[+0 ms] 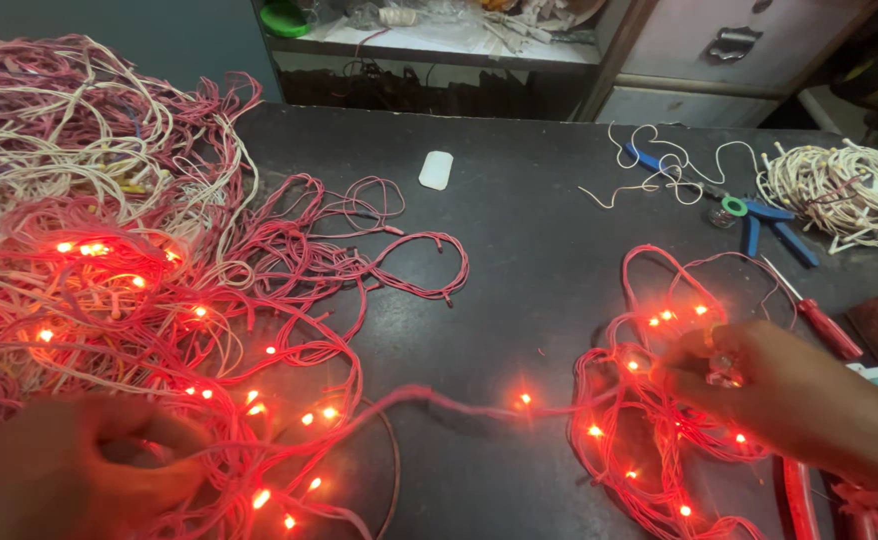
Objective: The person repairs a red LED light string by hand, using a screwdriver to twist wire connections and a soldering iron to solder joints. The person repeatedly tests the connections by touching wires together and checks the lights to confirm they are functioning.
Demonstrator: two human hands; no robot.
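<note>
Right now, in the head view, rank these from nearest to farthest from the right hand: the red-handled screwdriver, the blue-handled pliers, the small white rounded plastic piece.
1. Red-handled screwdriver, just above the right hand, toward the right edge.
2. Blue-handled pliers, farther back on the right.
3. Small white rounded plastic piece, far back, near the table's middle.

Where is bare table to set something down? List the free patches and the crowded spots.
Free: the dark table between the white tag and the lit string, and the strip behind the tag. Crowded: the wire heap at left by the left hand, the lit coil under the right hand, and pliers with the white bundle.
</note>
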